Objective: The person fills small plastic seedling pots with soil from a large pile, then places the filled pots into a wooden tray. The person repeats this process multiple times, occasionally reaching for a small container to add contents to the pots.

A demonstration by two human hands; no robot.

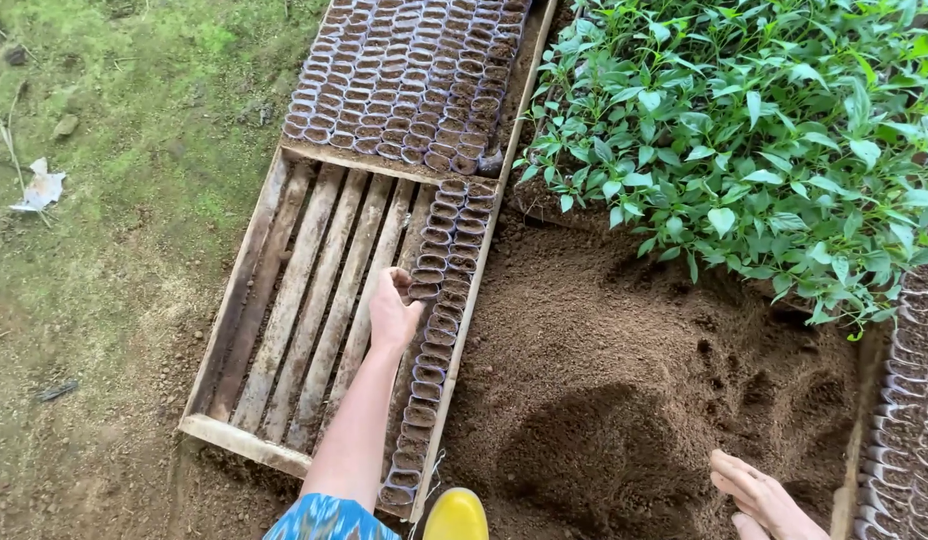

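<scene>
Far left of the frame, mossy ground (134, 120), green and bare, with a scrap of white litter (42, 188) lying on it. Moving in, here's the wooden tray (284, 300), a slatted frame running from the top centre down to the lower left. Its upper section is packed tight with soil-filled pots (404, 80), row upon row. The lower section is a different story: most of the slats show bare, and only about two columns of pots (439, 320) run down its right edge.

And there's the left hand (392, 312), middle of the frame, arm stretched up from the bottom edge. Fingers curled closed around a pot (421, 291), setting it against the inner column, touching its neighbours. So by the look of it the upper section is done, and the lower one has barely started, with most of its width left to fill.

Bottom centre, a yellow boot toe (457, 515) pokes in. Right of the tray, a big soil heap (624, 380), dark and scooped out. Lower right, the right hand (759, 495) rests on that soil, fingers extended and loose, gripping nothing. Upper right, a dense bed of green seedlings (764, 130), and at the far right edge more pots (909, 420).
</scene>
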